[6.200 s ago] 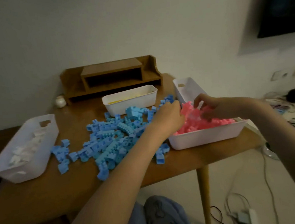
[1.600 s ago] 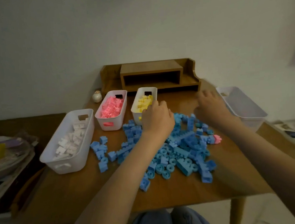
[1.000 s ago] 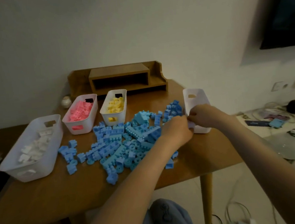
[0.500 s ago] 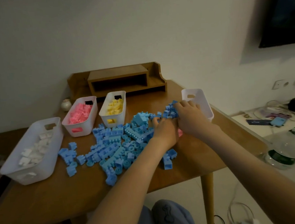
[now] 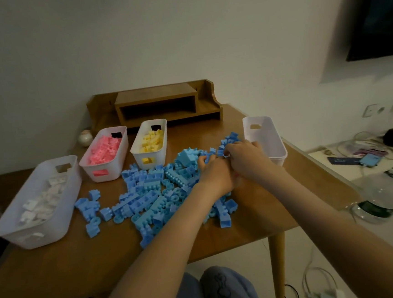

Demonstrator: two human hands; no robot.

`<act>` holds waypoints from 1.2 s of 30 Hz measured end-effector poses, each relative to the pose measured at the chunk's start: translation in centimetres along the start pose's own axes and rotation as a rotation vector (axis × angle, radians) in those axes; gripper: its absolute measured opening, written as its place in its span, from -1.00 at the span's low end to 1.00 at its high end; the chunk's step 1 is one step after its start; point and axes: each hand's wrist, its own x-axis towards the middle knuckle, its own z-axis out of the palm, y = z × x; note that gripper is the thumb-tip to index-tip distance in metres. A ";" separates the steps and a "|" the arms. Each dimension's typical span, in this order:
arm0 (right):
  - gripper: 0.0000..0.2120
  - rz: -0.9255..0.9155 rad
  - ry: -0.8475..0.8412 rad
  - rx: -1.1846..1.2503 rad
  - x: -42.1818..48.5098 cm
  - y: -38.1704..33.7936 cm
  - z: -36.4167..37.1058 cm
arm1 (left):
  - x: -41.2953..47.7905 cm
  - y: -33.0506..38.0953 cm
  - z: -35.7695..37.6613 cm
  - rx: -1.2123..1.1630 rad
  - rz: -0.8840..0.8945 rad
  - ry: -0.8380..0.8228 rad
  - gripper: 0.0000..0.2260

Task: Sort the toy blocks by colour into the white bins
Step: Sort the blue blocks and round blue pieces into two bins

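Observation:
A big pile of blue blocks covers the middle of the wooden table. My left hand lies on the pile's right side, fingers curled down among the blocks. Pressed against it is my right hand, its fingertips on the blue blocks beside the empty white bin. Both palms are hidden. On the left stand a bin of white blocks, a bin of pink blocks and a bin of yellow blocks.
A wooden desk shelf lines the back edge, with a small round ornament to its left. The table ends just right of the empty bin. Beyond it, a clear bottle, cables and clutter lie low down.
One second ago my right hand held the empty bin at the table's right. Since then both hands have come together in the blue pile; in the last half second they have barely moved.

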 end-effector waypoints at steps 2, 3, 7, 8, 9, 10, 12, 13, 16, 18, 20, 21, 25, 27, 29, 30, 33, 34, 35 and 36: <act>-0.77 -0.032 0.086 0.029 0.3 -0.4 -0.2 | -0.3 -0.6 -1.2 0.025 -0.001 0.056 -0.74; -0.79 -0.055 0.123 0.049 0.5 -0.9 -0.3 | -0.6 -1.2 -2.0 0.018 -0.009 0.098 -0.72; -0.83 -0.118 0.164 0.284 1.5 -4.3 -0.7 | -2.1 -5.0 -5.1 0.043 -0.056 0.232 -0.81; -0.81 -0.130 0.157 0.354 1.5 -5.0 -0.8 | -2.4 -5.8 -5.6 0.066 -0.074 0.237 -0.87; -0.78 -0.159 0.141 0.408 1.8 -6.3 -0.7 | -2.9 -7.4 -6.3 0.077 -0.118 0.247 -0.88; -0.76 -0.184 0.122 0.442 2.0 -7.3 -0.7 | -3.3 -8.9 -6.9 0.073 -0.161 0.269 -0.87; -0.75 -0.240 0.084 0.485 2.4 -9.3 -0.3 | -4.0 -12.1 -7.9 0.018 -0.242 0.371 -0.82; -0.74 -0.264 0.058 0.504 2.6 -10.2 -0.1 | -4.2 -13.7 -8.4 -0.004 -0.280 0.438 -0.79; -0.74 -0.315 -0.030 0.562 3.1 -12.4 0.5 | -4.5 -17.9 -9.5 0.037 -0.438 0.550 -0.74; -0.75 -0.334 -0.058 0.571 3.6 -13.7 1.0 | -4.6 -20.2 -9.9 0.107 -0.555 0.485 -0.71; -0.76 -0.345 -0.061 0.568 3.7 -14.2 1.4 | -4.5 -21.7 -9.7 0.108 -0.611 0.390 -0.73; -0.77 -0.348 -0.062 0.565 3.9 -14.4 1.6 | -4.4 -22.3 -9.6 0.094 -0.629 0.342 -0.74; -0.77 -0.352 -0.077 0.546 4.0 -13.8 1.9 | -3.6 -22.6 -9.1 0.089 -0.674 0.236 -0.71; -0.77 -0.350 -0.081 0.538 4.0 -13.1 1.9 | -3.2 -21.5 -8.5 0.068 -0.630 0.290 -0.59; -0.77 -0.338 -0.067 0.536 3.8 -12.2 1.8 | -3.1 -19.7 -8.2 0.013 -0.581 0.349 -0.49; -0.77 -0.325 -0.051 0.537 3.7 -11.6 1.7 | -3.1 -18.7 -8.0 -0.018 -0.543 0.359 -0.48; -0.78 -0.281 0.018 0.525 3.1 -9.5 0.7 | -2.9 -14.8 -6.8 -0.081 -0.383 0.363 -0.53; -0.77 -0.269 0.036 0.519 3.0 -8.9 0.3 | -2.8 -13.4 -6.4 -0.088 -0.322 0.373 -0.58; -0.76 -0.247 0.055 0.513 2.8 -8.0 -0.1 | -2.4 -11.8 -5.9 -0.096 -0.249 0.376 -0.63; -0.75 -0.213 0.071 0.506 2.4 -6.8 -0.6 | -2.0 -10.0 -5.4 -0.099 -0.166 0.382 -0.69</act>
